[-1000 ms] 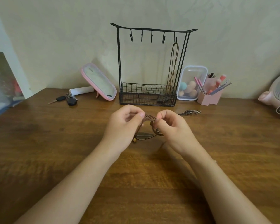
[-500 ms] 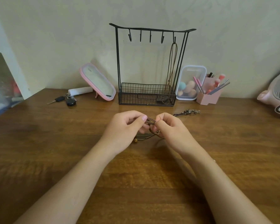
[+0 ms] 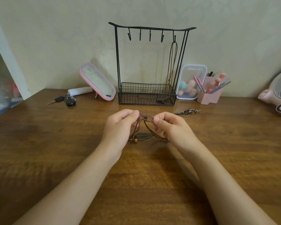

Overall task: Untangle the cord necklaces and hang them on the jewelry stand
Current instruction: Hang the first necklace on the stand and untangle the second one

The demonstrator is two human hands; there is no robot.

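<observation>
Forearms: both come in from the near edge and converge over the middle of the desk [image 3: 141,184]. Whether the wrists touch the wood cannot be told.
Left hand [image 3: 120,125]: held just left of centre with its back to the camera. The fingers [image 3: 135,113] are curled, thumb and forefinger pinching the cords [image 3: 148,118] on the left of the knot [image 3: 144,117].
Right hand [image 3: 172,127]: mirrors the left. Its fingers [image 3: 157,121] are curled and pinch the same cords on the right of the knot.
Cords: brown, and taut between the two pinches. Loops hang below, carrying a feather pendant [image 3: 143,135] and beads [image 3: 135,140] that lie at or just above the desk.
Step in hand: judged to be loosening the knot.
Method advised: feed slack toward the knot instead of pulling the hands apart, which would likely tighten it. Free one strand at a time and keep the pendant out of the loops.
Ornament [image 3: 187,112]: lies on the desk far right of the hands. Its link to the tangle cannot be told.
Stand [image 3: 117,62]: far centre, against the wall. Four hooks are bare.
Necklace [image 3: 173,62]: hangs from the rightmost hook, its lower end in the stand's basket.
Progress: one hung; the held tangle is not yet freed.
</observation>
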